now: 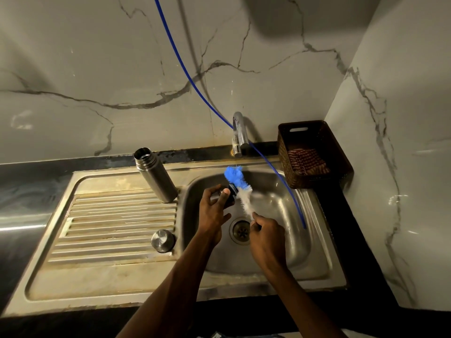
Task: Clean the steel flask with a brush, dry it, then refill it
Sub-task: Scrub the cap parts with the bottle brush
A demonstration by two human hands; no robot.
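- Both forearms reached in from the bottom edge, over the sink [317, 264].
- Right hand [267, 231] had its grip closed round the handle end of the bottle brush [240, 189], the blue bristle tip pointing up towards the tap [240, 132].
- Left hand [212, 211] pinched a small dark part [229, 195], which I took for the flask's inner stopper; the bristles lay against it.
- Steel flask [156, 174] stood open-mouthed and upright on the drainboard at the basin's left rim, well apart from both hands.
- Steel cap [163, 240] sat on the drainboard, near the left wrist.
- I judged we were in the scrubbing stage; whether the flask body was already brushed I could not tell. Drying and refilling remained, and a striped cloth [306, 162] waited in the brown basket [283, 152] on the bench.
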